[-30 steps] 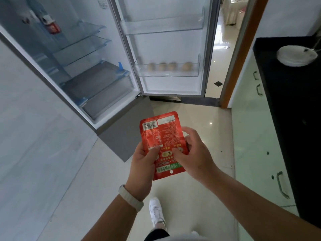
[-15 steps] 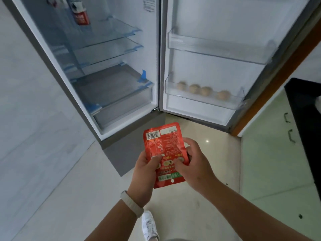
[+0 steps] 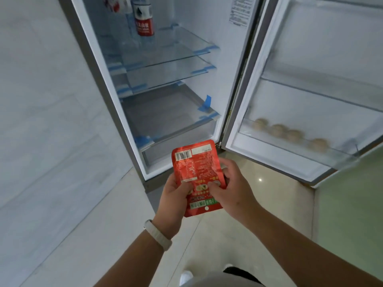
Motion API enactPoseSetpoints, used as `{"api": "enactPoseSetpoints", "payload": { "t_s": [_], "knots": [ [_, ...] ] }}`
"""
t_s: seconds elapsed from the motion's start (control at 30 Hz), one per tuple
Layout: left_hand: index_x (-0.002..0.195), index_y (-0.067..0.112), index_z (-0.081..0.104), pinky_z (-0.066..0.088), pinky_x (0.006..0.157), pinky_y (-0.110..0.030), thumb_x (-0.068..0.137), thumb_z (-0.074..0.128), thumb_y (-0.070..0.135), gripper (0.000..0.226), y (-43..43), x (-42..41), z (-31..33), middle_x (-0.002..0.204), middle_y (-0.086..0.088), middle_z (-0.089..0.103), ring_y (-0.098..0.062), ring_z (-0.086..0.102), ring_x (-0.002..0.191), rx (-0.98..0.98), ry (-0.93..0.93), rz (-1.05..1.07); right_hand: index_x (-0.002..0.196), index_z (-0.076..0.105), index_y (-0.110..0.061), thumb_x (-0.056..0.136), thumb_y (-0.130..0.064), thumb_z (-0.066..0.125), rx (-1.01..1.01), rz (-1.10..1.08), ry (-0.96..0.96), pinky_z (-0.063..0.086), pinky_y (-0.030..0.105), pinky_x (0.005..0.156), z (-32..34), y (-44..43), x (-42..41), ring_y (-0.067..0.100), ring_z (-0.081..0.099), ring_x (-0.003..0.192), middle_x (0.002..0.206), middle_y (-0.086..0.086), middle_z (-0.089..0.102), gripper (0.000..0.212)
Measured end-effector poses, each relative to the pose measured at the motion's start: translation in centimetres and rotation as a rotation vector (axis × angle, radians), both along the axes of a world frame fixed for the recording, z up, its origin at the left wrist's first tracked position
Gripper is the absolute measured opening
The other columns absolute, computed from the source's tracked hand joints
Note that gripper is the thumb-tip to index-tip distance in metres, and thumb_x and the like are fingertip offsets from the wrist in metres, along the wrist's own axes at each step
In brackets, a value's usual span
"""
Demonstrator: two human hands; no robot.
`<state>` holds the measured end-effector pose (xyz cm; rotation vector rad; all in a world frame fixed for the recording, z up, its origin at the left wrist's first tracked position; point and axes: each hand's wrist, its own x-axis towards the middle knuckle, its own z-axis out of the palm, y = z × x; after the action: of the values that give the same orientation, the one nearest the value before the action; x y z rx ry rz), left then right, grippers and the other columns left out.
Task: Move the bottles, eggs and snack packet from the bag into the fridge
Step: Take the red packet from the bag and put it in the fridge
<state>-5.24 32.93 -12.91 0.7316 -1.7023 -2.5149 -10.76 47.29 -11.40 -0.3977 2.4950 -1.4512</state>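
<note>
A red snack packet (image 3: 196,164) with a barcode is held in front of me, just below the open fridge (image 3: 165,104). My left hand (image 3: 174,195) pinches its left edge with thumb on top. My right hand (image 3: 232,189) grips its right edge, fingers curled behind it. A clear bottle (image 3: 143,19) with a red label stands on the top glass shelf, with a second bottle (image 3: 116,5) partly visible beside it. Several eggs (image 3: 290,133) lie in a row in the lower door tray. The bag is out of view.
The fridge door (image 3: 310,79) stands open to the right, with an upper door tray (image 3: 323,88). Two glass shelves (image 3: 165,65) and a drawer (image 3: 170,121) lie below the bottles. A grey wall (image 3: 47,121) is on the left. Pale floor tiles (image 3: 269,204) lie underfoot.
I have come closer to the fridge and turned left toward it; the counter on the right has left view. Both hands keep the same hold on the packet.
</note>
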Motion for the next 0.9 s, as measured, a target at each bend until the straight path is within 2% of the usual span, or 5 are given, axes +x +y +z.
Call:
{"api": "enactPoseSetpoints", "payload": {
  "t_s": [0.33,0.43,0.63,0.77,0.9],
  "knots": [
    [0.120,0.017,0.058,0.058,0.086,-0.050,0.098,0.051,0.006,0.026,-3.7,-7.0,-1.8,0.105,-0.006,0.075,-0.029,0.073,0.093,-0.053,-0.115,0.083,0.121,0.044,-0.035,0.089,-0.017,0.066,-0.066,0.087,-0.102,0.058,0.022,0.073,-2.1,-4.1,-8.6,0.001,0.067,0.089,0.107,-0.012,0.065,0.043],
    [0.120,0.019,0.057,0.060,0.081,-0.046,0.099,0.050,0.008,0.025,-5.0,-10.4,-1.7,0.104,-0.005,0.076,-0.028,0.074,0.091,-0.085,-0.136,0.120,0.121,0.042,-0.035,0.090,-0.019,0.065,-0.090,0.138,-0.131,0.055,0.015,0.068,-2.6,-5.9,-12.6,0.000,0.067,0.087,0.104,-0.012,0.065,0.042],
    [0.122,0.014,0.056,0.060,0.078,-0.049,0.101,0.047,0.008,0.024,-7.4,-18.1,-0.7,0.104,-0.012,0.075,-0.035,0.073,0.092,-0.022,-0.176,0.214,0.119,0.037,-0.042,0.090,-0.025,0.066,-0.095,0.262,-0.145,0.059,0.028,0.078,-2.3,-9.1,-21.4,0.005,0.068,0.090,0.104,-0.012,0.064,0.045],
    [0.117,0.014,0.057,0.059,0.060,-0.031,0.102,0.047,0.012,0.019,-8.1,-22.2,-0.4,0.100,-0.010,0.076,-0.029,0.075,0.084,-0.043,-0.177,0.240,0.120,0.038,-0.040,0.090,-0.027,0.065,-0.090,0.337,-0.137,0.056,0.018,0.070,-2.6,-10.4,-26.4,0.003,0.067,0.087,0.103,-0.013,0.063,0.042],
    [0.116,0.018,0.058,0.060,0.068,-0.029,0.102,0.049,0.024,0.018,-8.9,-25.0,-1.9,0.097,0.001,0.077,-0.022,0.075,0.087,-0.215,-0.203,0.250,0.125,0.038,-0.035,0.090,-0.033,0.065,-0.063,0.392,-0.121,0.055,0.017,0.069,-3.7,-11.8,-30.2,0.003,0.067,0.086,0.104,-0.014,0.063,0.044]
  ]
}}
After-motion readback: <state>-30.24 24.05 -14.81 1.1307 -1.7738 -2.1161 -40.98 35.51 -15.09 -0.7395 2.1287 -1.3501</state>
